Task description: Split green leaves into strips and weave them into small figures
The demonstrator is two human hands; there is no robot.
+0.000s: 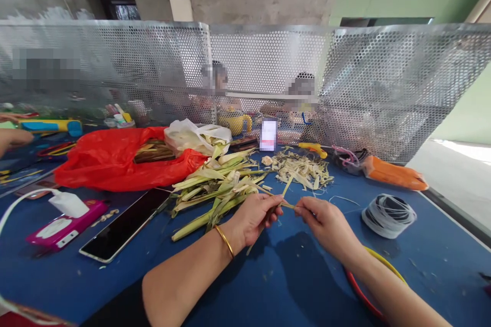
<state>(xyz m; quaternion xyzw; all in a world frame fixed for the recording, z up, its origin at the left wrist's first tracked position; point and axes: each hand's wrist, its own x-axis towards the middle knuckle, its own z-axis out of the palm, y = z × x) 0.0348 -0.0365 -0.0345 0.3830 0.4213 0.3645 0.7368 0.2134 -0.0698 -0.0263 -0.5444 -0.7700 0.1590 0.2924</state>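
Left hand [255, 217] and right hand [324, 222], fingers pinched on one husk strip [289, 206], held between them over the tabletop [433, 276]. Partway, I'd say: scraps [305, 169] heaped beyond, plenty of loose husks [203, 217] left unworked alongside.

On the blue table [437, 253] lie a purple power strip [76, 225], a red plastic bag [99, 158], a black-screened phone [125, 225], a pile of long leaves [218, 189], a heap of pale scraps [305, 169], a coil of white string [389, 217] and an orange packet [395, 172].
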